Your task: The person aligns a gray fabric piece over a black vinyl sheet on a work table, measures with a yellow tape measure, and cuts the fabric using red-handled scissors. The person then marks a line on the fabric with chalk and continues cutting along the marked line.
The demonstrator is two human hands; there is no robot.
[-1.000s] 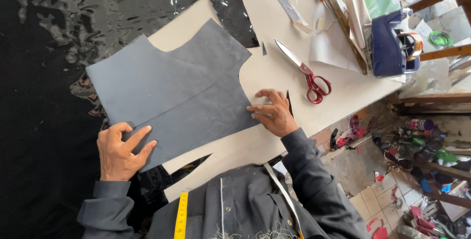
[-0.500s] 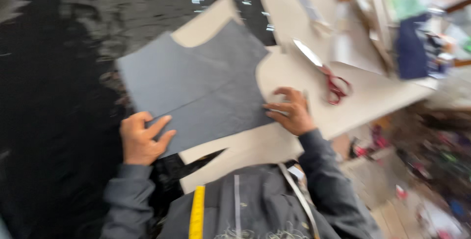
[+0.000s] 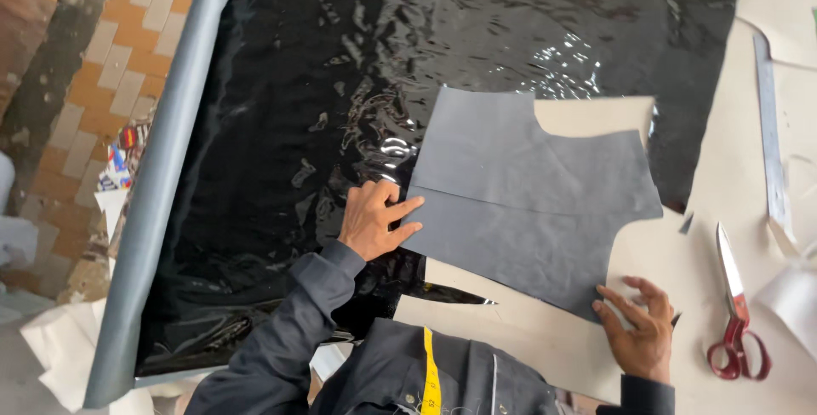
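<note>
Nearest to you, a yellow measuring tape (image 3: 430,372) is hanging down the front of your dark jacket.

Your right hand (image 3: 640,330) is lying open, palm down, with the fingers spread. The fingertips are pressing on the lower right corner of the flat grey pattern piece with a scooped neckline and armhole curves (image 3: 532,198), and the heel of the hand is resting on the cream paper sheet (image 3: 545,343) beneath it. It is gripping nothing.

Your left hand (image 3: 374,217) is also lying open and flat, fingers pointing right. The fingertips are touching the left edge of the grey pattern piece, at about the height where a faint crease is crossing the piece, and the palm is sitting on the glossy black wrinkled fabric (image 3: 340,108).

The grey pattern piece is lying between your two hands, up and to the right of the left hand, up and to the left of the right hand. Its long axis is running left to right and sloping slightly downward towards the right. Both hands are in contact with it; neither is nearer.

Farther right, red-handled scissors (image 3: 734,317) are lying on the cream paper, just beside the right hand but apart from it, blades pointing away from you. Beyond them, a long grey metal ruler (image 3: 768,134) is lying lengthwise.

At the far left, a grey fabric roll edge (image 3: 166,168) is bordering the black fabric, with a brick-tiled floor (image 3: 128,49) beyond.
</note>
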